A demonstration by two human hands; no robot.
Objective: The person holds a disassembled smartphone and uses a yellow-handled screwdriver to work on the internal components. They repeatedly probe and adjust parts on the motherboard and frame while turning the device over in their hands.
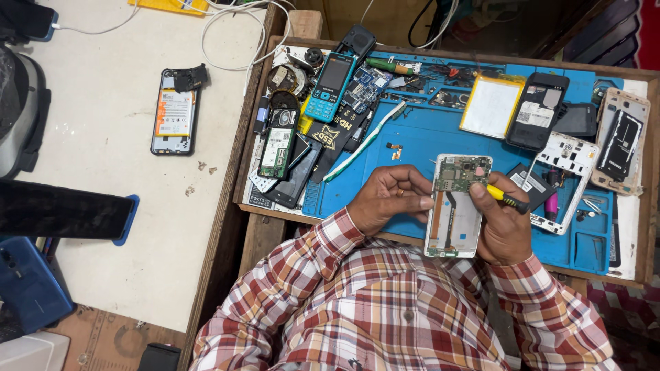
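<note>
Head view looks down on an opened white phone frame (454, 206), back cover off, lying at the near edge of a blue repair mat (426, 130), with its green circuit board (462, 172) at the far end of the shell. The left hand (388, 199) is closed on the frame's left edge, thumb pressed against the side wall near the board. The right hand (505, 227) is curled around a small yellow-and-black screwdriver (507, 199), its thumb resting over the board's right corner — the tip itself is hidden under that thumb, so I cannot tell just where it bears.

To do this well, I would judge that the driver should stand straight on the screw, not slanted, with light downward pressure while the left hand keeps the frame from twisting. Any loosened screw is best set on a bare patch of mat, well apart from the loose parts.

Clutter sits close: a white phone shell (567, 161) just right of the working hand, a teal keypad phone (330, 86) far left on the mat, a white toothbrush (364, 141) between them — elbows should stay tucked.
</note>
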